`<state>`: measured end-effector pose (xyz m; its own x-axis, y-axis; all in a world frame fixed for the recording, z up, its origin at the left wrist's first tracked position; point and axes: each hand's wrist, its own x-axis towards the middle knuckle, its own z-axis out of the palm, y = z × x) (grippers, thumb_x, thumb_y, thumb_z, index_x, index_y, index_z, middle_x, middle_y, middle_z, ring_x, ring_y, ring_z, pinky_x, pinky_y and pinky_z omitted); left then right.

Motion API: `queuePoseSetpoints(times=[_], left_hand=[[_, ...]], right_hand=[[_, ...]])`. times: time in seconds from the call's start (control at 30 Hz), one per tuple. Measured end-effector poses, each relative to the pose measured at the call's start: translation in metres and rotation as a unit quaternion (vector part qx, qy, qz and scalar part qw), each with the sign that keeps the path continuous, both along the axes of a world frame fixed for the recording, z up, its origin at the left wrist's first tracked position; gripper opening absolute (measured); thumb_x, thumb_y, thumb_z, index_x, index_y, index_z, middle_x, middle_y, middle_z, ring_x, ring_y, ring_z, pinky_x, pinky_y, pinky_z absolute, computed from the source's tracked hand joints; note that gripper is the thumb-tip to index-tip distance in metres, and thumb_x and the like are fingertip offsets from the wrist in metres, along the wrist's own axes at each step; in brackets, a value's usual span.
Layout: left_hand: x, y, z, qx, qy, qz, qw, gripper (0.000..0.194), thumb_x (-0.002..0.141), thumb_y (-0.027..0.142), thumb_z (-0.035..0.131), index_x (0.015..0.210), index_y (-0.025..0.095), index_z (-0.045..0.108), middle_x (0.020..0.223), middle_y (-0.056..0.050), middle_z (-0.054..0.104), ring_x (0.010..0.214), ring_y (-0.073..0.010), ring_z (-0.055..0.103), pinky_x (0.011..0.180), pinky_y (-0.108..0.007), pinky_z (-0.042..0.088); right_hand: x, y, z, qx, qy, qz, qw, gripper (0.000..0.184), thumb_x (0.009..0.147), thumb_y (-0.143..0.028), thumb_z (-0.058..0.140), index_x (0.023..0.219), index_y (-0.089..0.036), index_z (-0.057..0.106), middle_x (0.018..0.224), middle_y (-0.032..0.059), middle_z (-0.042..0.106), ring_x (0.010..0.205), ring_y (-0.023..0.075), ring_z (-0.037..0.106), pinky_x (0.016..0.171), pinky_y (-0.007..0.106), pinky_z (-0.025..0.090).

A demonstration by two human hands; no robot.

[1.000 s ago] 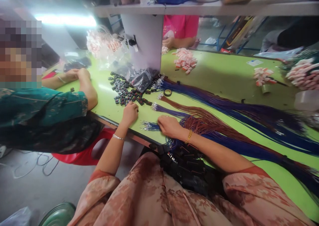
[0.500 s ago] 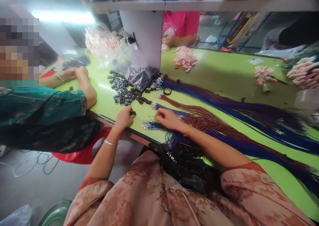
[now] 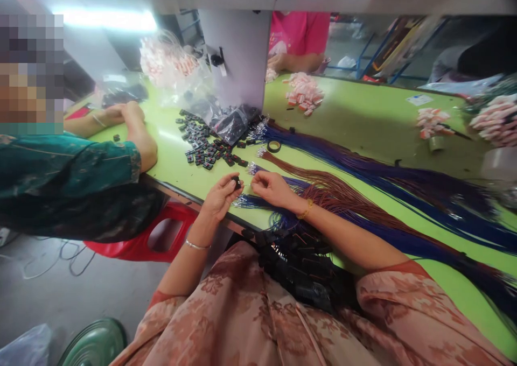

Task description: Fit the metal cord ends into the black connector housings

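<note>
Both hands pinched, fingertips facing.

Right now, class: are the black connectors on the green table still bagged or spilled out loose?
Mostly spilled out: loose black connectors lie scattered on the green table beside a plastic bag still holding some.

Two tape rolls are seen on the desk; one red stool; three pink-white connector heaps.
</note>
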<state>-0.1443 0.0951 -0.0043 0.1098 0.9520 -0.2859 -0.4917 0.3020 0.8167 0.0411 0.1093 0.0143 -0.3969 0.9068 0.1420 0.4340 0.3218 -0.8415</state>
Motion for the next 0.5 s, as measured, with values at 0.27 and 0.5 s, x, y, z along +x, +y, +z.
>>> queuePoseSetpoints(times=[0.27, 0.5], left_hand=[[0.015, -0.008, -0.007, -0.02, -0.054, -0.049, 0.997, 0.025, 0.077, 0.012, 0.065, 0.102, 0.014, 0.068, 0.085, -0.005, 0.068, 0.082, -0.0123, 0.065, 0.096, -0.032, 0.05], [0.014, -0.009, -0.007, -0.013, -0.064, -0.059, 0.996, 0.026, 0.075, 0.012, 0.067, 0.101, 0.014, 0.067, 0.086, -0.005, 0.069, 0.083, -0.0123, 0.066, 0.091, -0.029, 0.052]], right_hand=[[0.002, -0.009, 0.0, 0.035, -0.053, -0.031, 0.998, 0.019, 0.076, -0.03, 0.054, 0.063, -0.017, 0.053, 0.055, -0.0037, 0.048, 0.053, 0.0079, 0.035, 0.052, 0.022, 0.024], [0.0, -0.011, 0.001, 0.044, -0.077, -0.044, 0.995, 0.023, 0.078, -0.032, 0.053, 0.062, -0.016, 0.054, 0.055, -0.0028, 0.048, 0.052, 0.0083, 0.034, 0.053, 0.023, 0.024]])
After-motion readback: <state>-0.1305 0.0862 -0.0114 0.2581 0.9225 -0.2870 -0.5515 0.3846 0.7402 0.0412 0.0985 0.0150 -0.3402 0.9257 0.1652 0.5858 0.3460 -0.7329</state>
